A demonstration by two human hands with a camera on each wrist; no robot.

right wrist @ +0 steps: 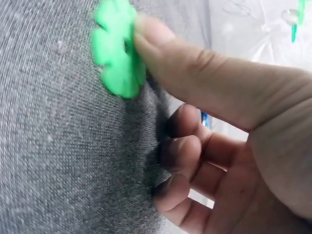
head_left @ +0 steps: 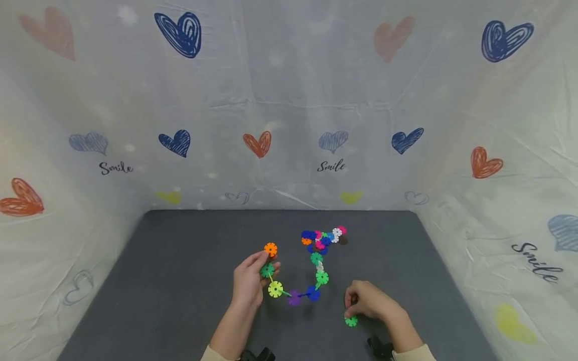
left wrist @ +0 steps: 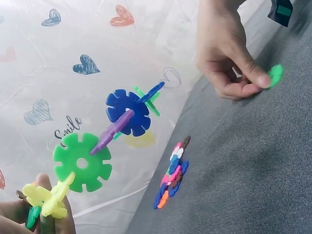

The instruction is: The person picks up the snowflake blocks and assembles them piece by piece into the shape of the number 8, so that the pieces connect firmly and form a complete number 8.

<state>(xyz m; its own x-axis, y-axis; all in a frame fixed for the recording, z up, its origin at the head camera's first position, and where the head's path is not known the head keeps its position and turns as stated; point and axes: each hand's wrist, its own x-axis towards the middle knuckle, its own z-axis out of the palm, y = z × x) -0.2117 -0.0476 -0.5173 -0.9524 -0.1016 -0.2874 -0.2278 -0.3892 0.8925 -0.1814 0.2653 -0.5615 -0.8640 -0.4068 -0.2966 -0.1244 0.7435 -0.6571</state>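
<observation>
The left hand, fingers curled, gripped a chain of snowflake discs near its orange end; the chain curved toward the disc pile. The right hand pinched a bright green disc (thumb tip near its centre hole) close to the grey tabletop.

This looks like a screened-off tabletop booth; whether it stands in a home, studio or workplace cannot be told. A broad table covered in dark grey woven cloth is enclosed behind and at both sides by pale, thin, creased sheeting, printed with blue scribbled hearts, red scribbled hearts and black cursive "Smile" lettering.
</observation>
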